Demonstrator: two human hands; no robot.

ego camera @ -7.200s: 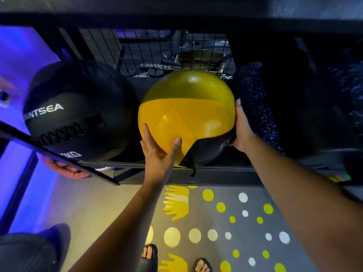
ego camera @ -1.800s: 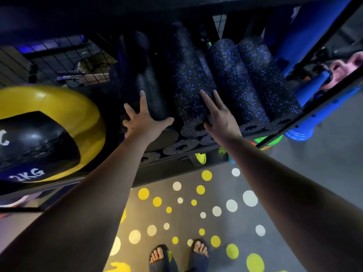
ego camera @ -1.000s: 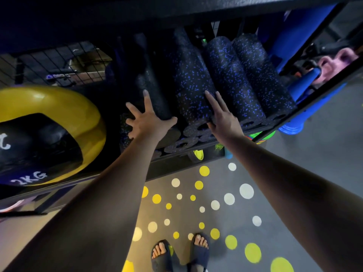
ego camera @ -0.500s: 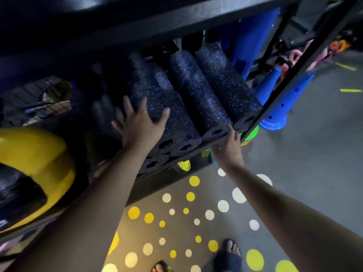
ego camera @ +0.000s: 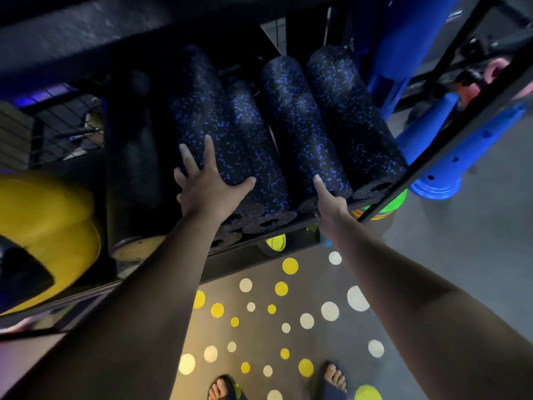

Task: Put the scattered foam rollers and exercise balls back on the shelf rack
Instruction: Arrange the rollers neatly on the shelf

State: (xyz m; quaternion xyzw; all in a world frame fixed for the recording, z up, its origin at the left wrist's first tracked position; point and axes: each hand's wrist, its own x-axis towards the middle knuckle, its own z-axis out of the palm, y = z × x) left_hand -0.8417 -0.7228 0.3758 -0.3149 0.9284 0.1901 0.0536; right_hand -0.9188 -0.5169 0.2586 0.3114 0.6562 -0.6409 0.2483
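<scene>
Where the person stands: two sandalled feet (ego camera: 334,378) on a grey floor (ego camera: 461,255) dotted with yellow and white circles.
shelf rack (ego camera: 239,262): its dark front rail crosses just above the dots, and both bare forearms reach up to it.
left hand (ego camera: 207,189): palm down, fingers straight and spread, pressing on top of the near end of a speckled foam roller (ego camera: 207,116).
right hand (ego camera: 330,203): at the front rail, with one straight digit touching the near end of the third roller (ego camera: 300,122); the other fingers are hidden, so I cannot tell how they lie.
foam rollers (ego camera: 354,116): four black ones flecked with blue lie side by side on the shelf, running front to back and touching (more roller ends (ego camera: 268,223) show beneath them at the front edge).
dark roller (ego camera: 132,145): plain, just left of the speckled ones, pale end facing front.
exercise ball (ego camera: 49,226): yellow and black, on the same shelf at far left, blurred.
blue cones (ego camera: 444,157): on the floor beyond the rack's right upright.
wire mesh (ego camera: 66,119): the rack's back, behind the ball.
</scene>
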